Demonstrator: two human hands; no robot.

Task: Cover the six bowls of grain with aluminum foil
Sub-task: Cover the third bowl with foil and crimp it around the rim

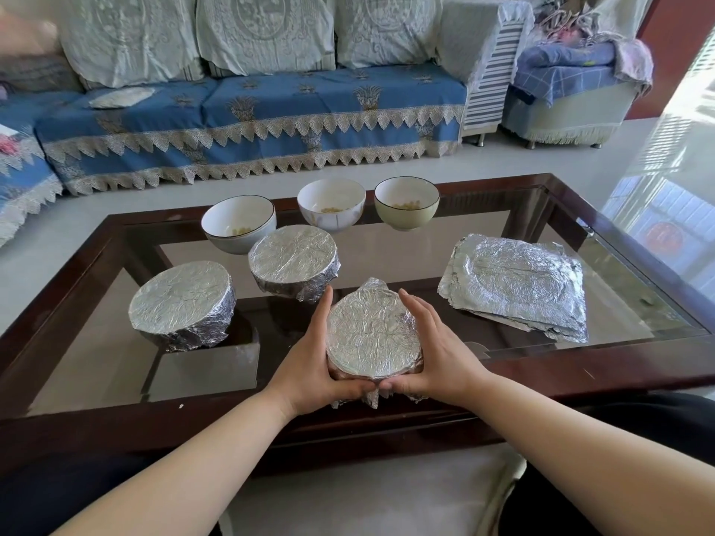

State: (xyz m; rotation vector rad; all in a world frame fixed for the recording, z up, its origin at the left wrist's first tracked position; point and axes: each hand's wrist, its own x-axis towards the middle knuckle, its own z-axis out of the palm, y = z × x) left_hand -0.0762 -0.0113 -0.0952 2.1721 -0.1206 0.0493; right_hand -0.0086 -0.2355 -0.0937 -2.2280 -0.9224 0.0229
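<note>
Both hands around foil-covered bowl

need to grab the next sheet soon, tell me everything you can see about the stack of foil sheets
The stack of foil sheets lies flat on the glass table top, right of the foil-wrapped bowl held between both hands. It is silver, crinkled aluminium, roughly square, several sheets with edges slightly fanned. The top sheet shows a round pressed ring mark. Neither hand touches it.

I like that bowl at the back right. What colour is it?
Pale green bowl with a dark rim, seen in the head view.
</note>
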